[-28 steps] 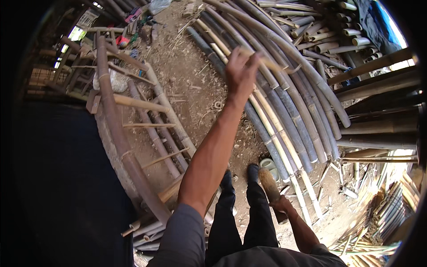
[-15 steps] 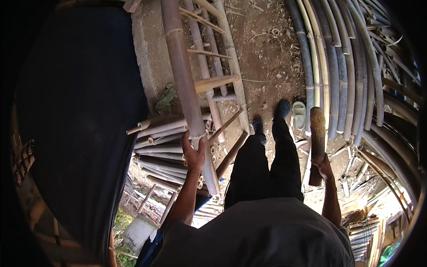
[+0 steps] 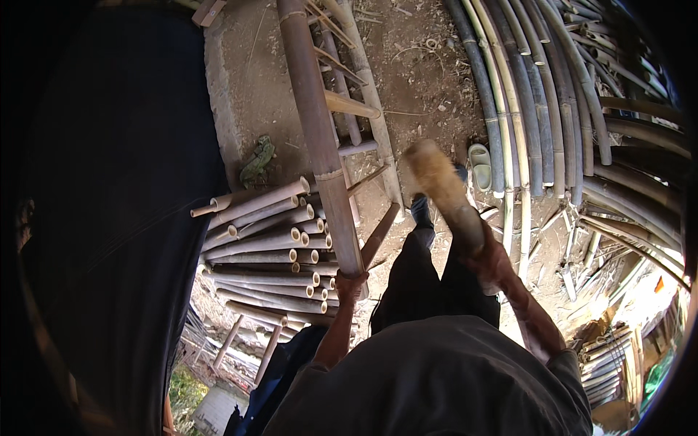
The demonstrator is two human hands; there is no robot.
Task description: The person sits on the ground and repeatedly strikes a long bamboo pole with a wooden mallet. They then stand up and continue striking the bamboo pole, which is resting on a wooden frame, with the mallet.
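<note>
A thick bamboo pole [image 3: 309,94] runs from the top of the view down toward me. Near its close end my left hand [image 3: 350,285] is wrapped round it. In my right hand [image 3: 488,263] I grip a wooden mallet [image 3: 440,185], a club-like piece with a pale, worn, fibrous head. The mallet is raised and tilted to the left, its head blurred a little and apart from the pole. Beneath the pole stands a bamboo rack [image 3: 371,94] with slanting rungs, and a rung [image 3: 352,105] shows to the pole's right.
Cut bamboo tubes [image 3: 269,240] are stacked at the left, open ends toward the pole. Long bamboo poles [image 3: 538,109] lie side by side at the right. A pair of pale slippers [image 3: 480,167] sits on the dirt floor [image 3: 429,80]. A dark sheet [image 3: 116,182] hangs at far left.
My right hand has swung the mallet leftward and up, from upright at my right side. My left hand has shifted to the pole's near end, and the pole has moved right.
</note>
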